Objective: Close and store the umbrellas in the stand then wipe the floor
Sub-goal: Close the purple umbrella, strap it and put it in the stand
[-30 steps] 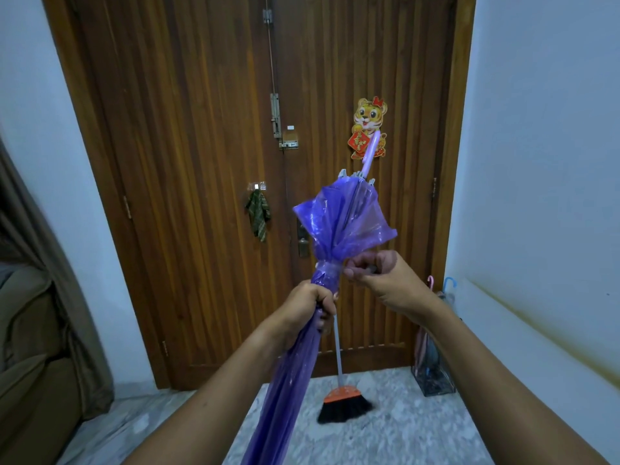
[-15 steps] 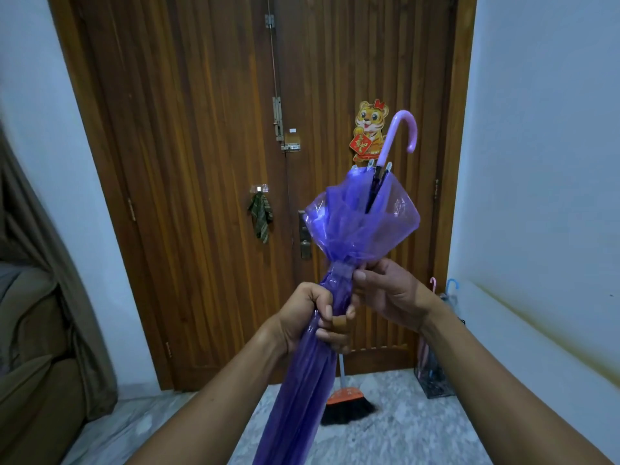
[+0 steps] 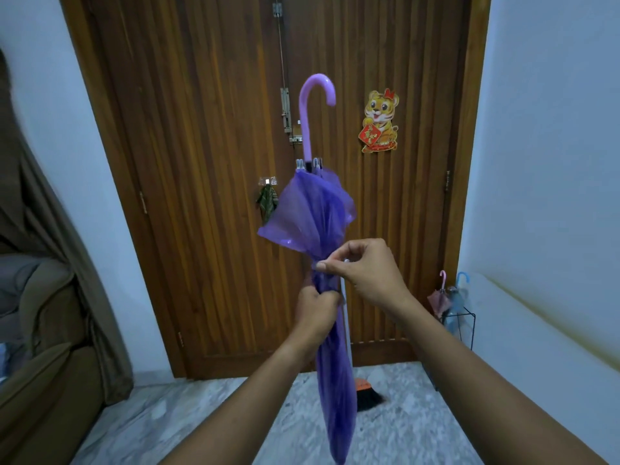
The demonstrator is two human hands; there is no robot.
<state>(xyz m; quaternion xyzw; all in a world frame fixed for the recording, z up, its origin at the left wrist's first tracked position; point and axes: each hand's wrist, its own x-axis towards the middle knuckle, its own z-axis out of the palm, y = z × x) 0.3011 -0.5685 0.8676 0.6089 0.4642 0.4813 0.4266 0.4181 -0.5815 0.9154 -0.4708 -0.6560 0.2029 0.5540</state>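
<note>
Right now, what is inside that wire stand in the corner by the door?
Two closed umbrellas stand in the wire stand, hooked handles up: a pink umbrella and a blue umbrella beside it. Their lower ends and the stand's bottom are too blurred to make out.

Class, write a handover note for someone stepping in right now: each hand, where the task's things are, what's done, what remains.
Left hand grips the purple umbrella mid-canopy, handle up. Right hand pinches the canopy just above.
The stand by the right wall holds a pink umbrella and a blue umbrella.
Done: purple umbrella folded.
Left: secure it, put it in the stand, wipe the floor.
</note>
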